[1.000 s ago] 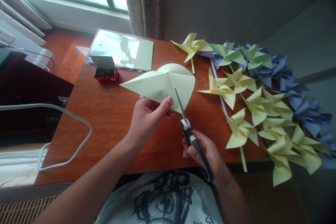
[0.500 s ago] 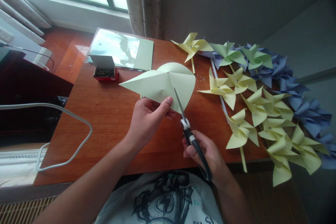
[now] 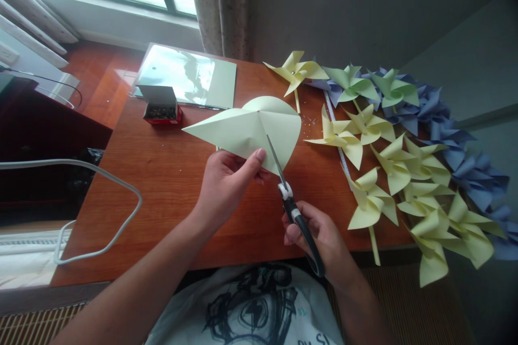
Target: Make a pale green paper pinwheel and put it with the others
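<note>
My left hand [image 3: 226,183] pinches the near edge of a pale yellow-green folded paper sheet [image 3: 251,128], holding it up over the wooden table [image 3: 170,183]. My right hand [image 3: 319,237] grips black-handled scissors [image 3: 289,199]. The blades point up and away and sit in the paper's lower edge, just right of my left thumb. The sheet has creases meeting at its middle and a curled far flap.
Several finished paper pinwheels, yellow [image 3: 366,202], green [image 3: 352,83] and blue [image 3: 473,167], cover the table's right side. A small red box of pins [image 3: 162,112] and a glossy folder [image 3: 188,75] lie at the back left. A white cable [image 3: 101,178] loops off the left edge.
The scissors' blades have slid slightly further up into the paper. My left hand and the sheet have stayed nearly still.
</note>
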Available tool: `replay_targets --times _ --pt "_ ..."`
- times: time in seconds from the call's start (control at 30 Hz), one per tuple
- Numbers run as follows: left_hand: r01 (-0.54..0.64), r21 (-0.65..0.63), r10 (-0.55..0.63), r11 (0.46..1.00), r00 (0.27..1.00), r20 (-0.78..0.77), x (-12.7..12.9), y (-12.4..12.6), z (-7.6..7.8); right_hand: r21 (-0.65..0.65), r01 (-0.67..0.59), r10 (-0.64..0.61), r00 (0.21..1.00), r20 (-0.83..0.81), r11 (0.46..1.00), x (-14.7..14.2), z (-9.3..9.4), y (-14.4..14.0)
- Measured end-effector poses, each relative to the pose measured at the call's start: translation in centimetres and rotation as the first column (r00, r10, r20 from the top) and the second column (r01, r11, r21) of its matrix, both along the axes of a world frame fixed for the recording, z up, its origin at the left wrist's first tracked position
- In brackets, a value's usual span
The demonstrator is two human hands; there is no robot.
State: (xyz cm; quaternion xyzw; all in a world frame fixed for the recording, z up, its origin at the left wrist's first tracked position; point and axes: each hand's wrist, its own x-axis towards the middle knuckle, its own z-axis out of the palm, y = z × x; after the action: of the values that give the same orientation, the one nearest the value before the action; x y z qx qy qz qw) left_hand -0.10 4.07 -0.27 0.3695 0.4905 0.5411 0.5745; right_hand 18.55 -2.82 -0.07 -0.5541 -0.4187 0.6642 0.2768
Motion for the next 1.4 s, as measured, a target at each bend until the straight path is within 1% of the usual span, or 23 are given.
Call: replay_targets --times 0.17,0.37,0.53,0.8,0.87,1.03,1.1,1.2,1.4 --pt "-0.001 -0.005 0.001 1.0 1.0 -0.001 0.0 0.0 0.0 -0.019 0.005 -0.005 1.0 0.001 1.0 -0.1 0.0 0.0" --pt "0.002 -0.013 -0.002 1.0 1.0 0.01 0.0 0.0 0.0 -0.004 0.027 -0.027 1.0 0.009 1.0 0.0 0.0 -0.1" --pt "0.006 -0.011 -0.006 1.0 1.0 0.025 -0.1 0.0 0.0 -0.042 0.024 -0.023 1.0 0.017 0.999 0.0 -0.1 -0.1" --pt "0.003 -0.013 -0.003 1.0 0.999 0.045 -0.2 -0.1 -0.2 -0.052 0.041 -0.04 0.999 0.018 0.998 0.1 -0.2 0.0" --pt "-0.001 -0.022 0.003 1.0 0.997 0.071 -0.3 -0.1 -0.2 -0.05 0.044 -0.043 0.999 0.02 0.998 0.0 -0.3 -0.1" --pt "-0.024 -0.069 0.039 0.997 0.976 0.216 -0.6 0.2 -0.4 -0.037 0.03 -0.028 0.999 0.041 0.999 0.0 -0.5 -0.4" --pt "-0.04 -0.08 0.058 0.996 0.97 0.235 -0.7 0.3 -0.5 -0.033 0.026 -0.024 0.999 0.042 0.999 0.0 -0.7 -0.5" --pt "-0.048 -0.079 0.065 0.996 0.974 0.216 -0.6 0.4 -0.6 -0.041 0.025 -0.024 1.0 0.018 0.999 0.0 -0.9 -0.6" --pt "-0.04 -0.071 0.048 0.997 0.991 0.124 -0.4 0.2 -0.5 -0.051 0.016 -0.016 1.0 -0.016 0.999 0.0 -1.1 -0.7"
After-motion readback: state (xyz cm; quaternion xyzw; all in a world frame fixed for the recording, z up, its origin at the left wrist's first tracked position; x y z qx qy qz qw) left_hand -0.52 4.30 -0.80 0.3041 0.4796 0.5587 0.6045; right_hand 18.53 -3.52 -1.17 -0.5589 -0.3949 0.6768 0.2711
